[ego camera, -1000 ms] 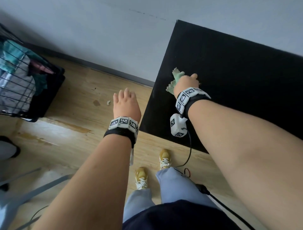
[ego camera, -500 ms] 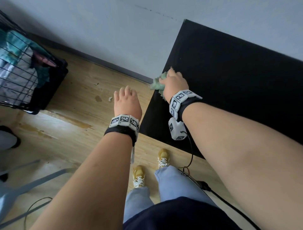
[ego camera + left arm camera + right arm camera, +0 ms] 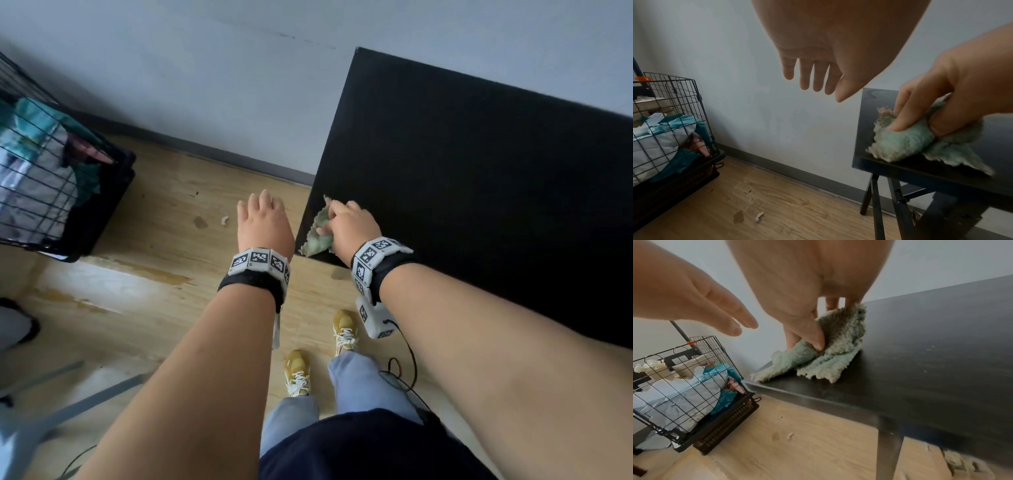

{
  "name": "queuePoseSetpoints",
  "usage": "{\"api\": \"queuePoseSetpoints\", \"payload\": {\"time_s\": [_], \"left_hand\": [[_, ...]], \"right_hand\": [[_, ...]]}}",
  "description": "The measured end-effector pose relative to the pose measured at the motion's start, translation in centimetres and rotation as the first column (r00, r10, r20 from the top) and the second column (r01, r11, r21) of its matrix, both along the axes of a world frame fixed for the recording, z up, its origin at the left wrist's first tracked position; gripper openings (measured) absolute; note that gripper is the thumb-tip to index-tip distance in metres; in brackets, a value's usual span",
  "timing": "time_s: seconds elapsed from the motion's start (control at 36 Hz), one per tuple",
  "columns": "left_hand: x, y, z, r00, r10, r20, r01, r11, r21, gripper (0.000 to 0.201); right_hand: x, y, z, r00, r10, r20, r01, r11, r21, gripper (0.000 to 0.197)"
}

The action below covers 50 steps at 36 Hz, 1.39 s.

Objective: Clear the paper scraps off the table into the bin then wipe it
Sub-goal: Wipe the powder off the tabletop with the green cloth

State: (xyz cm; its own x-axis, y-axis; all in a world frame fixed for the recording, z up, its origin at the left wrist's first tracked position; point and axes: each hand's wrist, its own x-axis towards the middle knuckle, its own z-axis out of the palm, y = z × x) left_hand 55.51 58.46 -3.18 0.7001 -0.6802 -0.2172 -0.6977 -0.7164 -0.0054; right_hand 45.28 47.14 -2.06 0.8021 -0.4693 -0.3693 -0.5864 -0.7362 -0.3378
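Cloth (image 3: 317,236), one green rag, now sits bunched at the near left corner of the black table (image 3: 479,192), nearer the front edge than half a second ago, with a flap overhanging that corner. It lies under my right hand (image 3: 349,228), whose thumb and fingers (image 3: 906,110) curl round it and press it down, while my left hand (image 3: 265,228) hovers beside the table over the floor with straight fingers close together, holding nothing. One white paper scrap (image 3: 758,216) lies on the wooden floor, between the table and the single wire bin (image 3: 44,178).
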Motion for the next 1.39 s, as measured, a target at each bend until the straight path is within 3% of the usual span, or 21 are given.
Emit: {"api": "queuePoseSetpoints", "payload": {"time_s": [0.11, 0.17, 0.25, 0.36, 0.47, 0.58, 0.75, 0.83, 0.92, 1.03, 1.22, 1.39], "left_hand": [[-0.5, 0.1, 0.4, 1.000, -0.029, 0.002, 0.029, 0.999, -0.016, 0.052], [-0.8, 0.1, 0.5, 0.999, -0.045, 0.002, 0.045, 0.999, -0.020, 0.052], [-1.3, 0.4, 0.6, 0.998, -0.062, -0.005, 0.062, 0.998, -0.020, 0.053], [-1.4, 1.4, 0.4, 0.997, -0.077, 0.001, 0.077, 0.997, 0.000, 0.054], [-1.2, 2.3, 0.2, 0.997, -0.082, 0.016, 0.081, 0.997, 0.008, 0.053], [-1.2, 3.2, 0.1, 0.996, -0.082, 0.023, 0.082, 0.997, -0.005, 0.051], [-1.0, 4.7, -0.1, 0.996, -0.086, 0.021, 0.086, 0.996, 0.004, 0.058], [-0.8, 5.6, -0.1, 0.995, -0.094, 0.031, 0.094, 0.995, 0.020, 0.057], [-0.8, 6.3, -0.1, 0.994, -0.104, 0.043, 0.103, 0.994, 0.025, 0.054], [-1.4, 6.3, -0.2, 0.990, -0.135, 0.037, 0.134, 0.991, 0.024, 0.055], [-3.8, 4.9, 0.1, 0.976, -0.216, 0.032, 0.217, 0.976, -0.009, 0.048], [-5.5, 2.7, 0.6, 0.965, -0.257, 0.046, 0.258, 0.966, -0.009, 0.047]], "right_hand": [[-1.3, 0.2, 0.5, 0.999, -0.040, -0.034, 0.040, 0.999, -0.023, 0.028], [-1.9, -0.4, 0.6, 0.988, -0.155, 0.016, 0.156, 0.986, -0.055, 0.035], [-3.1, -2.2, 0.2, 0.910, -0.406, 0.081, 0.414, 0.894, -0.169, 0.039], [-4.9, -4.0, -1.0, 0.807, -0.585, -0.081, 0.555, 0.798, -0.236, 0.037], [-4.1, -3.0, -2.0, 0.816, -0.558, -0.152, 0.520, 0.823, -0.229, 0.042], [-2.3, -0.7, -2.4, 0.836, -0.534, -0.130, 0.521, 0.845, -0.122, 0.045], [0.8, 3.2, -3.4, 0.943, -0.322, -0.090, 0.313, 0.945, -0.094, 0.048], [1.3, 4.3, -3.0, 0.966, -0.253, -0.051, 0.253, 0.967, 0.003, 0.044], [1.9, 4.3, -3.3, 0.915, -0.402, -0.040, 0.403, 0.899, 0.174, 0.039], [1.3, 4.5, -3.5, 0.826, -0.558, -0.079, 0.550, 0.769, 0.325, 0.060], [-3.3, 4.8, -4.1, 0.782, -0.623, -0.017, 0.598, 0.742, 0.302, 0.070], [-7.0, 3.6, -3.8, 0.742, -0.670, -0.001, 0.652, 0.722, 0.231, 0.054]]}}
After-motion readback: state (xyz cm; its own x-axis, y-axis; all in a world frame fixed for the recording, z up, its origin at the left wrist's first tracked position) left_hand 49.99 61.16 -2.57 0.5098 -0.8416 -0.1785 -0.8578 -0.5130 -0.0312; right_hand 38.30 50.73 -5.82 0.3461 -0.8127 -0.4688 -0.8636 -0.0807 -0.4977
